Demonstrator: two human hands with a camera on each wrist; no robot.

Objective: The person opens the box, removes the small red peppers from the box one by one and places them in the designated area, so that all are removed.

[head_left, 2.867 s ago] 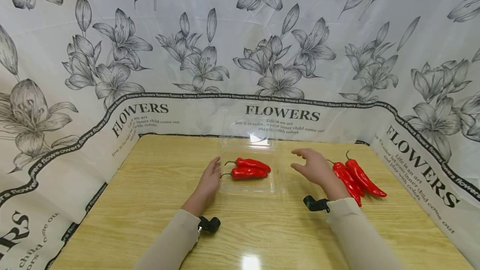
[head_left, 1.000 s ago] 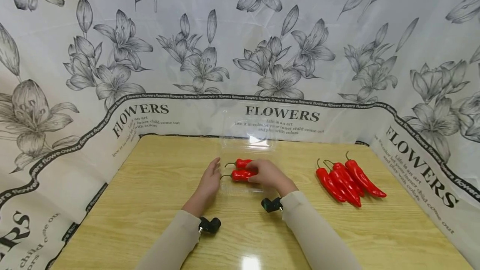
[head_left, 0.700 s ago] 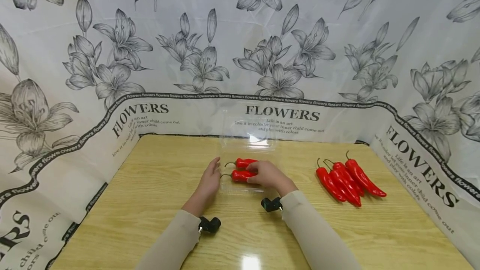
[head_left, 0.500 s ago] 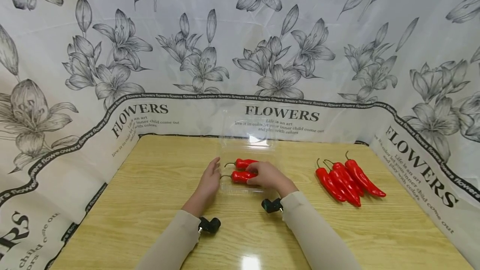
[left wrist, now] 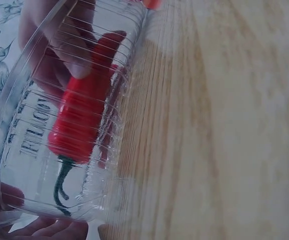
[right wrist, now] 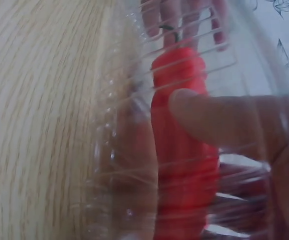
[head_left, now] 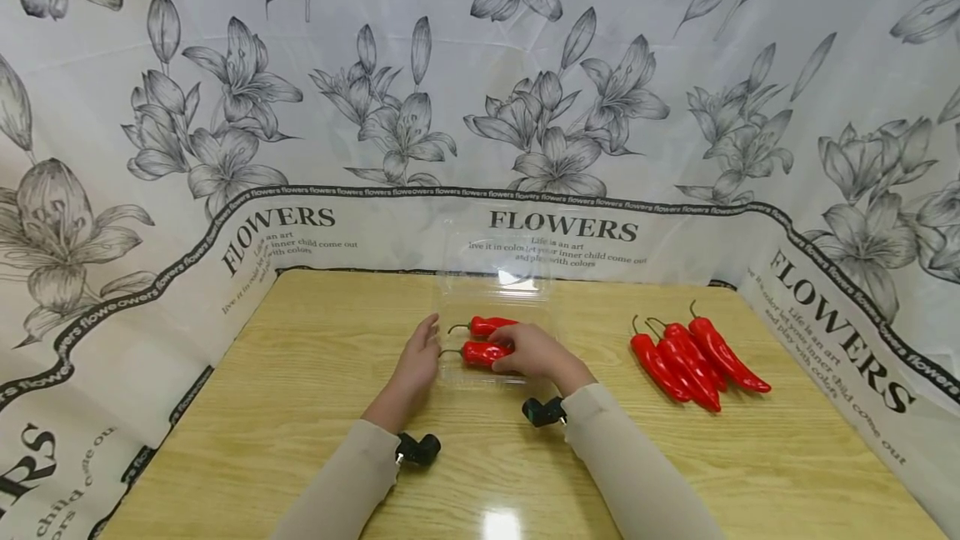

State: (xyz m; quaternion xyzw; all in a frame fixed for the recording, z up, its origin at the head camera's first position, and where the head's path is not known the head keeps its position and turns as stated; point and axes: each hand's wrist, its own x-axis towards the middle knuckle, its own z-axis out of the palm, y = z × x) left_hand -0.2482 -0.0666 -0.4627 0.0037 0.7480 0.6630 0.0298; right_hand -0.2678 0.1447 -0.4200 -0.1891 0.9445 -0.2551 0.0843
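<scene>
A clear plastic clamshell box lies on the table, its lid raised at the back. Two red chili peppers with green stems lie in it side by side, stems to the left. Around the near chili pepper my right hand curls, its thumb pressed on the pepper's near side. The fingers cover the right ends of both peppers; the far chili pepper shows only its stem half. My left hand stays at the box's left end, fingers nearly straight along the wall.
Several more red chili peppers lie in a fanned group to the right on the wood-grain table. A floral cloth hangs behind the table and along both sides.
My right hand has moved left from beside the box into it and taken hold of the near chili pepper. The grouped peppers it had partly covered now show. The left hand stays put.
</scene>
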